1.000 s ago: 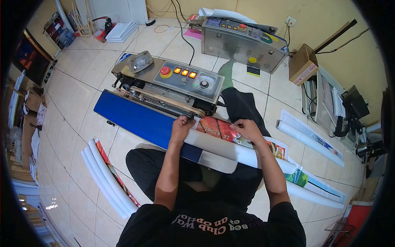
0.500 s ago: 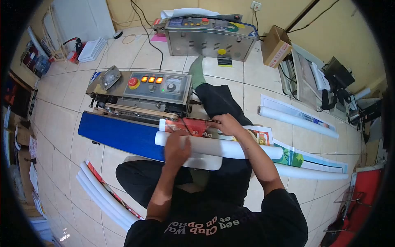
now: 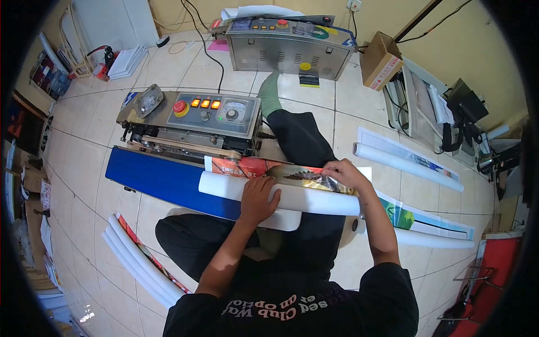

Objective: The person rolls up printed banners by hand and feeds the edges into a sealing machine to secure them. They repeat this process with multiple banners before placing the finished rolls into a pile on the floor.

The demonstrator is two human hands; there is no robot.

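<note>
The right grip point(image 3: 344, 174) pinches the banner point(image 3: 303, 177) near its end, the roll point(image 3: 314, 200) beneath the unclenched left grip point(image 3: 260, 198).

The place looked like a small print workshop, for a belt machine point(image 3: 185, 118) with glowing buttons point(image 3: 205, 104) and a second metal machine point(image 3: 275, 51) stood on a tiled floor point(image 3: 84, 180) near several printed rolls point(image 3: 409, 168).

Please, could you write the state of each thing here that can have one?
Poster: partly rolled, printed strip showing
Left hand: resting on the poster's white roll
Right hand: at the poster's printed edge, seemingly pinching
Three square buttons: lit orange
Red knob: unclear whether pressed
Wall socket: in use
Left floor rolls: rolled up, printed strip showing
</note>
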